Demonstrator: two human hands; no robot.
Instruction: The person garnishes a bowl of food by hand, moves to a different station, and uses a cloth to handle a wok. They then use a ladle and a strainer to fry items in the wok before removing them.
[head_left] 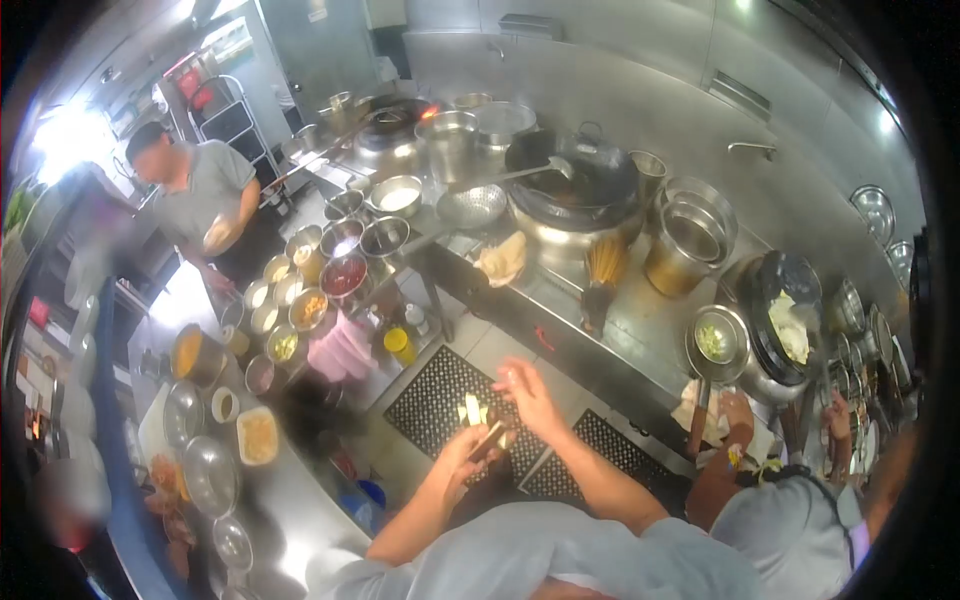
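My left hand is closed around a small brown container, low in front of my body. Pale yellow-green pieces show just above its fingers; what they are is unclear. To the right and slightly higher, my right hand is raised with its fingers apart and nothing visible in it. Both hands are over the dark perforated floor mat, between the two counters.
Stove counter with woks and pots runs ahead and right. Left counter holds bowls. A co-worker stands at the far left; another co-worker, close on my right, has a hand near a wok.
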